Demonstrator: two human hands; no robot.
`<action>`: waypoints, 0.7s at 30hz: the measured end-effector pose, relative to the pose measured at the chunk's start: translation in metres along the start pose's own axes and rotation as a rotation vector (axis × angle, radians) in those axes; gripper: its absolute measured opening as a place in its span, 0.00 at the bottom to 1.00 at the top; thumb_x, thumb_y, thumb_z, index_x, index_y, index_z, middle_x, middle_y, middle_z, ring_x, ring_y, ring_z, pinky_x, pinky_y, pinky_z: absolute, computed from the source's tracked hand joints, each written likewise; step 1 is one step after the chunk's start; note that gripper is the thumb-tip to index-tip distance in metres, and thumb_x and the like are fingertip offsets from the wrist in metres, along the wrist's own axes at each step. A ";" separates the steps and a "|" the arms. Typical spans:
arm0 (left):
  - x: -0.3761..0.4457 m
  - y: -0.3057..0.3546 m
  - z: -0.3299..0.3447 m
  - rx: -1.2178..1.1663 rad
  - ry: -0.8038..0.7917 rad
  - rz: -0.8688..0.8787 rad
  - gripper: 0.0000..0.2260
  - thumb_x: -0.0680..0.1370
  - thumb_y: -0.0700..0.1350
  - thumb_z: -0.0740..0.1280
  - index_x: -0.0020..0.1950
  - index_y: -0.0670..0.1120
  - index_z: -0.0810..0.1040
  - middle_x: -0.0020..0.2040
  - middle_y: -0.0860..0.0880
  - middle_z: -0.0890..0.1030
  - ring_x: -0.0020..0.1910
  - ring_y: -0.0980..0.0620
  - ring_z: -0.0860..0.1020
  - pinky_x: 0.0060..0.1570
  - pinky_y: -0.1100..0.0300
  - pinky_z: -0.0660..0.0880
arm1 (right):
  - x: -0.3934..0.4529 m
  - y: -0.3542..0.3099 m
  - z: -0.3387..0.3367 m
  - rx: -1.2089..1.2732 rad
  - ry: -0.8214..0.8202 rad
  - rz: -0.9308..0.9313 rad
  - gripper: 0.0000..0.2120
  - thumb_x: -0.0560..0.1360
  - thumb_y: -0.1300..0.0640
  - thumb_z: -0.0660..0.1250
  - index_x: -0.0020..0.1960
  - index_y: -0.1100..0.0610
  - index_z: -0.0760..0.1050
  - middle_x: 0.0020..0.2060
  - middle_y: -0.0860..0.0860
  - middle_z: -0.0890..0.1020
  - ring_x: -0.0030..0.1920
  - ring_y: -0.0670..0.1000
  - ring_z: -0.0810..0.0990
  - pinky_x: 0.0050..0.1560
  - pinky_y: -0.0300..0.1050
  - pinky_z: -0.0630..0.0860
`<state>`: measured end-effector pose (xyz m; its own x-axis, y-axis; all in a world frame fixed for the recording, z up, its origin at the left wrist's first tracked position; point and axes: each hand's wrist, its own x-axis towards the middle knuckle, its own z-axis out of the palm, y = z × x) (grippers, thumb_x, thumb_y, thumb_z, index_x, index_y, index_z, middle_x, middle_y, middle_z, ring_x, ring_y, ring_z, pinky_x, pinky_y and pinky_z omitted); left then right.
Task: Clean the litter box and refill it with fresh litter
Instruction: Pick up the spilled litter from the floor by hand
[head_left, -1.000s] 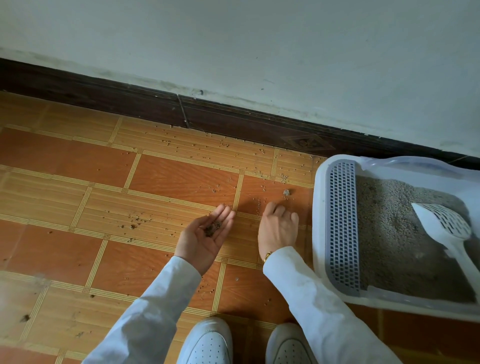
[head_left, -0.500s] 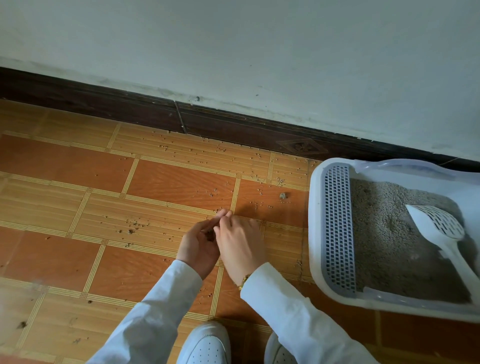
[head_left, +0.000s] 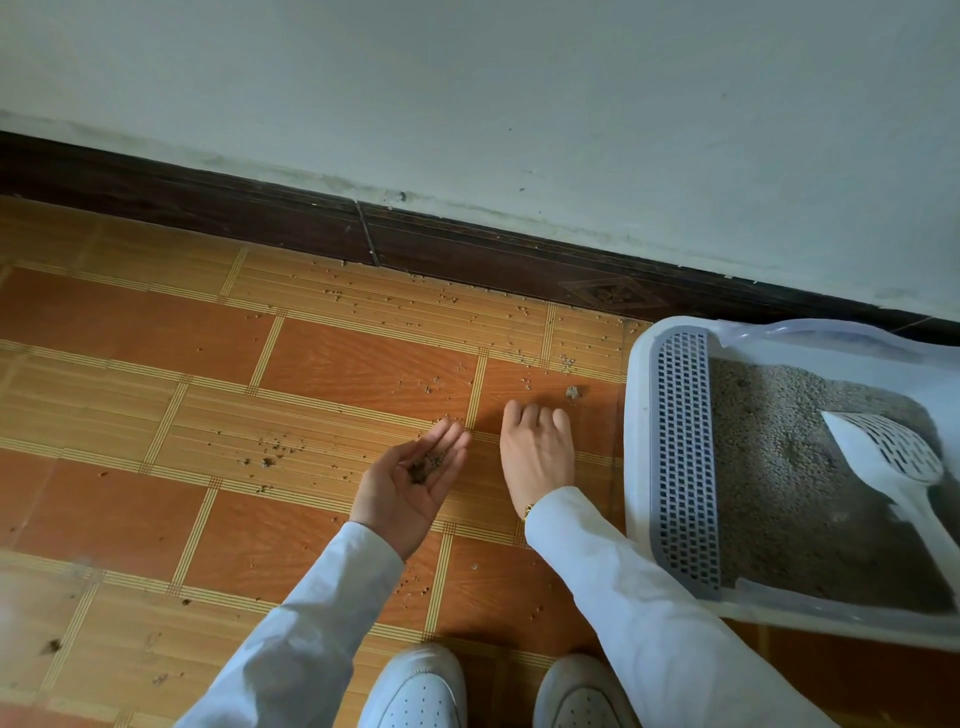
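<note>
Orange tiled floor (head_left: 130, 332): scattered grey litter grains lie ahead of both hands.
Left hand (head_left: 413, 480): grip released, palm up, cupping collected grains.
Right hand (head_left: 537, 447): has left the left palm, reaching floorward again; grip hidden, cannot tell.
White plastic litter box (head_left: 636, 467): just right of the right hand, white slotted scoop (head_left: 883, 452) resting inside.
Meaning: gathering of spilled grains continues.

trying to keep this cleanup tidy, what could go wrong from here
1. The left hand is cupped palm-up with a small pile of litter; tilting it could spill the grains back onto the floor.
2. The right hand picks near the clump; pinching could crumble it.
3. The scoop lies unused in the litter box, so hand picking may miss grains.
</note>
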<state>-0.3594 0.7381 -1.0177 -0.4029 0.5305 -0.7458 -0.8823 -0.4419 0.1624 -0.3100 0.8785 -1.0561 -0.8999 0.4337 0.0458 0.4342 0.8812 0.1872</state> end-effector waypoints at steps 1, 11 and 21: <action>0.000 0.000 -0.001 0.002 -0.002 0.001 0.15 0.80 0.39 0.55 0.58 0.32 0.77 0.60 0.36 0.78 0.60 0.40 0.77 0.60 0.48 0.73 | 0.000 -0.001 -0.002 0.008 0.003 -0.007 0.14 0.71 0.67 0.50 0.39 0.58 0.73 0.28 0.53 0.76 0.30 0.53 0.74 0.40 0.48 0.71; 0.005 -0.007 0.000 0.046 0.042 0.009 0.15 0.77 0.40 0.57 0.54 0.37 0.81 0.51 0.42 0.83 0.50 0.49 0.82 0.53 0.60 0.77 | -0.039 -0.035 -0.037 0.453 0.031 -0.237 0.10 0.79 0.55 0.55 0.51 0.58 0.73 0.39 0.51 0.80 0.38 0.51 0.79 0.42 0.46 0.73; 0.000 -0.017 -0.004 0.028 0.010 -0.055 0.17 0.79 0.39 0.55 0.61 0.30 0.73 0.60 0.34 0.78 0.59 0.38 0.77 0.58 0.48 0.74 | -0.067 0.026 -0.005 0.235 -0.162 0.372 0.17 0.77 0.47 0.59 0.53 0.61 0.70 0.44 0.57 0.77 0.42 0.55 0.77 0.44 0.50 0.75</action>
<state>-0.3438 0.7425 -1.0225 -0.3512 0.5459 -0.7607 -0.9096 -0.3916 0.1389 -0.2384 0.8709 -1.0497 -0.6715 0.7355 -0.0900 0.7403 0.6710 -0.0408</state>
